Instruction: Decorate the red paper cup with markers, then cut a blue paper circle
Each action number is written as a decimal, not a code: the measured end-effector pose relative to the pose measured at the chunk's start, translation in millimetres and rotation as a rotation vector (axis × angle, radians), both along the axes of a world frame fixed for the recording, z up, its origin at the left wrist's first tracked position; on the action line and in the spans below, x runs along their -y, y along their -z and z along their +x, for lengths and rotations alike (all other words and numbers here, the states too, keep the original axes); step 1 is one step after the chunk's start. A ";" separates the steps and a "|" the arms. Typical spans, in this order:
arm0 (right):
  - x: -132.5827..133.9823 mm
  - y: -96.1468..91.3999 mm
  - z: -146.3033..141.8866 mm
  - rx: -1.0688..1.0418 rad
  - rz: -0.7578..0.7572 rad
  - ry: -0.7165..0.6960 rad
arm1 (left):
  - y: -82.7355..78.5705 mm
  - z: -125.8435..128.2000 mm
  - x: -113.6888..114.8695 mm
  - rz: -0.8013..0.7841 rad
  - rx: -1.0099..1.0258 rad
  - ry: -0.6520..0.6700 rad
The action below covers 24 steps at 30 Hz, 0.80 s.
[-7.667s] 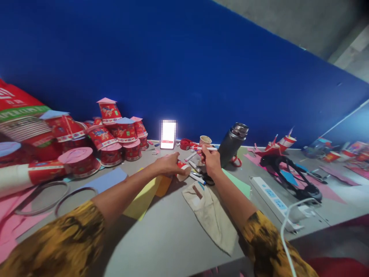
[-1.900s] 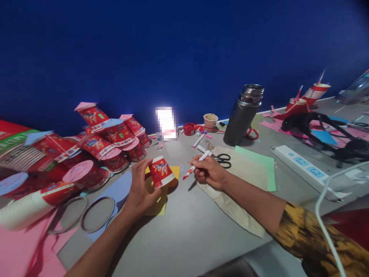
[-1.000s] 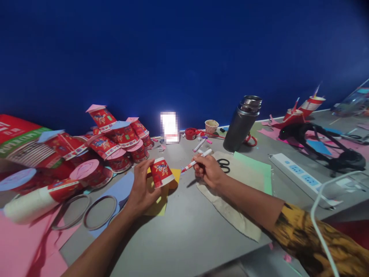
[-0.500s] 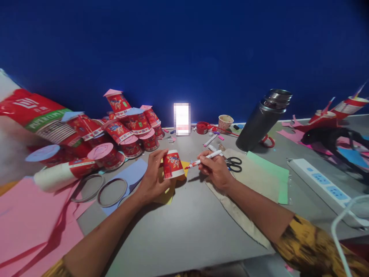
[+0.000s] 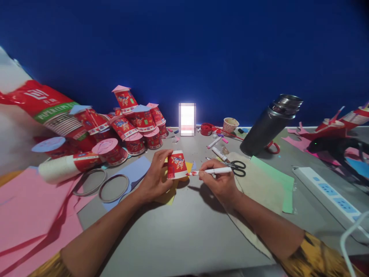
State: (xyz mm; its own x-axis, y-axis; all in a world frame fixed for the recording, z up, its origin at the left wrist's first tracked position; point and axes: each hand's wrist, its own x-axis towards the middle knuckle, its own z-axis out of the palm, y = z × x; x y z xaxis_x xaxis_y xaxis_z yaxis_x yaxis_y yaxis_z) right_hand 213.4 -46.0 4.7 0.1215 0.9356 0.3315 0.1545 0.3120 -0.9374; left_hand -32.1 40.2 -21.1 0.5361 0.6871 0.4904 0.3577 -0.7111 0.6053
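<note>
Upside down above the grey table, a red patterned paper cup (image 5: 177,163) is held by my left hand (image 5: 157,173), its white band at the bottom. My right hand (image 5: 217,179) grips a white marker (image 5: 220,170) whose red tip points left, at or very near the cup's lower right edge; contact cannot be made out. Beneath the cup lies a piece of yellow paper (image 5: 170,198). Black-handled scissors (image 5: 239,168) rest on a beige cloth (image 5: 256,184) just beyond my right hand.
Red paper cups (image 5: 135,142) with paper tops are stacked at the back left. Grey rings (image 5: 113,188), blue paper (image 5: 138,173) and pink paper (image 5: 29,211) lie at left. A dark flask (image 5: 268,125), green paper (image 5: 276,184) and a power strip (image 5: 328,188) occupy the right.
My right hand has turned the marker flatter and lowered it, its tip staying close to the cup's edge. The view has shifted slightly. My left hand still holds the cup.
</note>
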 end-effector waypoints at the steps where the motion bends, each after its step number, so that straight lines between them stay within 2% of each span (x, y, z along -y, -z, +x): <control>1: -0.2 -0.6 0.0 0.011 0.006 0.001 | 0.1 0.0 -0.2 0.008 -0.004 0.001; 8: -1.8 -1.3 0.3 0.037 0.042 -0.027 | 0.9 -0.2 0.4 0.007 -0.021 -0.004; 12: -1.1 1.1 0.5 -0.035 0.030 -0.029 | -0.5 -1.3 0.7 0.026 -0.018 0.008; 17: -8.1 6.3 0.4 -0.245 -0.086 -0.048 | 0.3 -2.8 -1.6 0.044 -0.018 -0.033; 24: -29.9 13.3 5.2 -0.549 -0.302 -0.087 | 16.9 -3.9 -12.0 0.042 0.046 -0.120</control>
State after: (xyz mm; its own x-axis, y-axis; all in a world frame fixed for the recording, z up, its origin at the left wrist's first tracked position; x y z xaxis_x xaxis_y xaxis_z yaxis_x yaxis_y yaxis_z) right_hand 218.6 -16.1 -8.6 0.1184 0.9922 -0.0376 -0.3882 0.0114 -0.9215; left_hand -36.0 52.3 -38.0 0.4278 0.7231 0.5424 0.4139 -0.6902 0.5936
